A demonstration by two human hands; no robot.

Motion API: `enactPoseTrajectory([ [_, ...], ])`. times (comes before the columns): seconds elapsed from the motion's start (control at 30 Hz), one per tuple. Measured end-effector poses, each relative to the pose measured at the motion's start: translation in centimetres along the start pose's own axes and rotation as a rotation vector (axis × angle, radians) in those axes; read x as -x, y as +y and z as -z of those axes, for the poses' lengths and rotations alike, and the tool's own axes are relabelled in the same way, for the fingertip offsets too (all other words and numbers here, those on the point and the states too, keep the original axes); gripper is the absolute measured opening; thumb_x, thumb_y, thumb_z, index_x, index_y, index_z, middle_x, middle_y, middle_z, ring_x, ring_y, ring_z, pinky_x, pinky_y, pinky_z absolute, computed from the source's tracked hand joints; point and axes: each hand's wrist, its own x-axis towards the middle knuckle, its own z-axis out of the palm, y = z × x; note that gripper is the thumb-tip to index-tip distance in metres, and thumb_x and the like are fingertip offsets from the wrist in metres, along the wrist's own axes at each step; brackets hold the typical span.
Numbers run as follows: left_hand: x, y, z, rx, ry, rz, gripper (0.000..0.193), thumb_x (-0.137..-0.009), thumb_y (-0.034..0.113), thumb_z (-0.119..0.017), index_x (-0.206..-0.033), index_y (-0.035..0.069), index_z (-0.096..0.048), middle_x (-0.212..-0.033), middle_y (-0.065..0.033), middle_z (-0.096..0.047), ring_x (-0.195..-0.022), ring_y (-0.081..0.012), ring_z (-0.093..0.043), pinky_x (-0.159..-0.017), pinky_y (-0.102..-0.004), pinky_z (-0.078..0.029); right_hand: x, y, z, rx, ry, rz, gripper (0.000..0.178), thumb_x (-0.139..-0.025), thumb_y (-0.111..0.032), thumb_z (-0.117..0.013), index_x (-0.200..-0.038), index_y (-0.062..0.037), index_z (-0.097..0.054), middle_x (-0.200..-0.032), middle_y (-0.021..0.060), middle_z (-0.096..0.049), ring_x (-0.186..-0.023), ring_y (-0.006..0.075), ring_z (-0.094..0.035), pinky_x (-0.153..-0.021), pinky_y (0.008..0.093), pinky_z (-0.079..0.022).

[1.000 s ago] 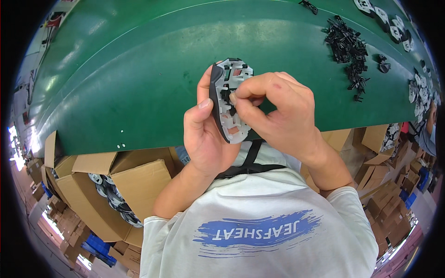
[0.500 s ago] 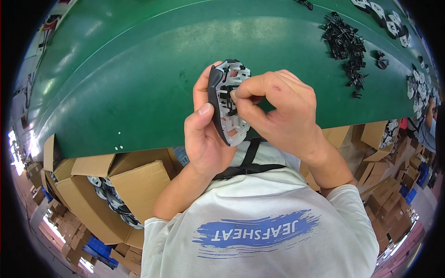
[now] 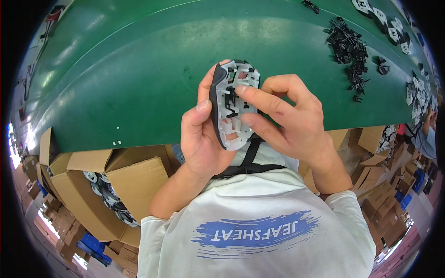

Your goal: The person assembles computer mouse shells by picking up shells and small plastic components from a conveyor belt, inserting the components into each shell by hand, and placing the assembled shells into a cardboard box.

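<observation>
My left hand (image 3: 204,132) is closed round a moulded plastic shell (image 3: 238,126), holding it on its long edge above the near side of the table. The shell has a white, ribbed inside facing right and a black outer side against my left thumb. A small black plastic bracket (image 3: 230,104) sits among the ribs at its middle. My right hand (image 3: 292,118) is open, its thumb and fingers apart. Its index fingertip touches or nearly touches the inside of the shell beside the bracket; exact contact is hard to tell.
A green table (image 3: 139,83) spans the far side. On its right lie a heap of black plastic brackets (image 3: 347,48) and several black-and-white shells (image 3: 378,16). An open cardboard box (image 3: 139,185) of shells stands at near left. Another person's arm (image 3: 429,121) shows at far right.
My right thumb and index finger have come apart from their pinch at the black bracket, which stays in the shell. The shell has turned its inside slightly more into view.
</observation>
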Motion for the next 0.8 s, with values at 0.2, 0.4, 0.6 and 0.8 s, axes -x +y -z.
enactPoseTrajectory([
  [0.2,0.0,-0.1,0.4,-0.023,0.043,0.008,0.063,-0.112,0.038,-0.042,-0.167,0.009,-0.030,-0.154,-0.0153,-0.055,-0.138,-0.0271,-0.059,-0.114,-0.0418,-0.051,-0.6,-0.2,0.6,0.153,-0.077,0.117,0.047,-0.084,-0.030,-0.088,-0.127,-0.0143,-0.079,-0.102,0.0013,-0.066,-0.088,0.0206,-0.064,-0.092,0.0437,-0.051],
  [0.4,-0.7,0.2,0.1,-0.037,-0.051,-0.065,0.067,-0.111,0.039,-0.047,-0.167,0.008,-0.027,-0.149,-0.0177,-0.057,-0.133,-0.0288,-0.062,-0.112,-0.0412,-0.052,0.2,-1.4,1.6,0.103,-0.133,0.136,0.042,-0.081,-0.026,-0.087,-0.120,-0.0131,-0.078,-0.114,0.0016,-0.069,-0.093,0.0241,-0.064,-0.092,0.0444,-0.051],
  [0.6,-0.4,-0.4,-0.1,-0.341,-0.043,-0.159,0.073,-0.104,0.037,-0.051,-0.165,0.005,-0.028,-0.143,-0.0166,-0.056,-0.127,-0.0218,-0.058,-0.107,-0.0379,-0.049,0.3,-3.1,0.7,0.102,-0.171,0.043,0.037,-0.079,-0.017,-0.085,-0.114,-0.0098,-0.077,-0.116,-0.0008,-0.071,-0.097,0.0224,-0.063,-0.092,0.0424,-0.052],
  [0.8,-0.3,-0.5,0.5,-0.461,-0.049,-0.203,0.075,-0.102,0.036,-0.053,-0.165,0.005,-0.028,-0.143,-0.0135,-0.051,-0.124,-0.0199,-0.053,-0.110,-0.0385,-0.045,0.3,-3.1,1.0,-0.014,-0.268,-0.032,0.043,-0.082,-0.017,-0.086,-0.123,-0.0079,-0.077,-0.123,0.0063,-0.077,-0.105,0.0271,-0.067,-0.103,0.0525,-0.050],
])
